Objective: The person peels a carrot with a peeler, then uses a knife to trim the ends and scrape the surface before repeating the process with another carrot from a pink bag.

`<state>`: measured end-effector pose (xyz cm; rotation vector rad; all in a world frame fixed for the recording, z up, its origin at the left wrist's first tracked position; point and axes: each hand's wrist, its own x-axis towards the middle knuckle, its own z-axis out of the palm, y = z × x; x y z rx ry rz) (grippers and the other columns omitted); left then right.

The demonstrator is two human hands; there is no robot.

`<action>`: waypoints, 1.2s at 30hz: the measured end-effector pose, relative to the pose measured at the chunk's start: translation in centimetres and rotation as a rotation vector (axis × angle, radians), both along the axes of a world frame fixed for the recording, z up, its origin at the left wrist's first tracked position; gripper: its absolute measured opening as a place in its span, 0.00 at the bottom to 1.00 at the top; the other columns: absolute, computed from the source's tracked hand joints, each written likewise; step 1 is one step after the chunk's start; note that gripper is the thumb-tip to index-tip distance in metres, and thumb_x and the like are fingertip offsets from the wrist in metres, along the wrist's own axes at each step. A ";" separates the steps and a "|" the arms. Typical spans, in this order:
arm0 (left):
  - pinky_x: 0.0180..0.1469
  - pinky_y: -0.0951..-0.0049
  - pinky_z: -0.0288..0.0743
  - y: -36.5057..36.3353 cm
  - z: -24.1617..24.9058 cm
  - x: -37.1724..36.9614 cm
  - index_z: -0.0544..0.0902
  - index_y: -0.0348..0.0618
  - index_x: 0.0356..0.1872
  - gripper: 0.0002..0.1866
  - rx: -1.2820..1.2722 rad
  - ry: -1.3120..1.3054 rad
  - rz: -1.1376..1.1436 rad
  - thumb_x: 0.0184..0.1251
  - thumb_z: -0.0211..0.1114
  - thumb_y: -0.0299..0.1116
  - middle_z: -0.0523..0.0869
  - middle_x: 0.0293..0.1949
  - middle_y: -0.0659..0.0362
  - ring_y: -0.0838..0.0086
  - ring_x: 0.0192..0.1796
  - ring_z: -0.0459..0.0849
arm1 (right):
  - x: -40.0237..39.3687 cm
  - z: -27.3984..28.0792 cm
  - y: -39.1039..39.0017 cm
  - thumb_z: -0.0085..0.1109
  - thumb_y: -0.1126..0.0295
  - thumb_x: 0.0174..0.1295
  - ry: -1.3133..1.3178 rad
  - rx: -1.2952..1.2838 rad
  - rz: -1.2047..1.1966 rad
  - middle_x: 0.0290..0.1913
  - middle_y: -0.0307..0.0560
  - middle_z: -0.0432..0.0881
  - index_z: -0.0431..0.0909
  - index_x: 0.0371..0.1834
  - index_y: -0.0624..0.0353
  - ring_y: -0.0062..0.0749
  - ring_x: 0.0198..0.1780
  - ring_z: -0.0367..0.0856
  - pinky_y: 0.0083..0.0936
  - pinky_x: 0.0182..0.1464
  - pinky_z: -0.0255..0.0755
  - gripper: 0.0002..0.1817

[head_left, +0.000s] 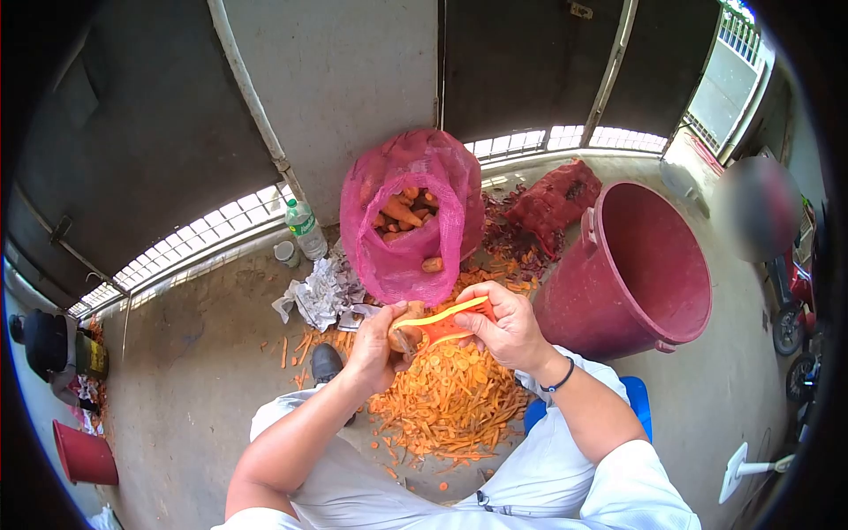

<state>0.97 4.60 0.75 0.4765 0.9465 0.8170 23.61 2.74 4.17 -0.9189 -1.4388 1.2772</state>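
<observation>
My left hand [369, 352] is closed around a carrot [406, 332] with brownish skin. In my right hand [514, 329] is a flat orange peeler [439, 329] with yellow edges, its front end against or very near the carrot; the exact contact cannot be made out. Below both hands, a large heap of carrot peelings [450, 397] covers the floor between my legs. Just beyond the hands stands a pink mesh sack [367, 230], its mouth open towards me, with several unpeeled carrots [402, 212] inside.
A tall maroon bin [574, 296] stands at the right, near a red mesh sack [556, 203]. Crumpled paper [322, 291], a plastic bottle [306, 230] and a cup [286, 253] are left of the pink sack. A red bucket [86, 452] sits far left. Metal gates [353, 88] close the back.
</observation>
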 end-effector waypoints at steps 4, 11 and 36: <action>0.16 0.75 0.58 -0.7 0.8 -0.2 0.82 0.47 0.52 0.18 0.033 -0.035 0.010 0.77 0.59 0.49 0.83 0.29 0.63 0.77 0.21 0.77 | 0.6 0.3 0.0 0.64 0.75 0.74 0.003 -0.077 0.020 0.39 0.42 0.87 0.77 0.55 0.62 0.17 0.30 0.85 0.12 0.28 0.74 0.11; 0.17 0.76 0.59 -2.6 2.8 -1.6 0.80 0.41 0.58 0.21 0.076 -0.087 -0.066 0.75 0.61 0.46 0.84 0.36 0.56 0.73 0.21 0.75 | 7.0 -1.3 4.6 0.65 0.74 0.73 -0.168 -0.031 -0.315 0.36 0.40 0.86 0.80 0.52 0.63 0.17 0.28 0.83 0.15 0.29 0.77 0.08; 0.16 0.78 0.57 -2.5 2.1 0.3 0.79 0.47 0.47 0.13 -0.019 0.036 0.019 0.83 0.53 0.45 0.82 0.28 0.63 0.79 0.21 0.77 | 1.1 1.3 -0.6 0.65 0.76 0.73 -0.236 0.108 0.081 0.41 0.40 0.87 0.78 0.53 0.63 0.15 0.34 0.84 0.15 0.34 0.80 0.10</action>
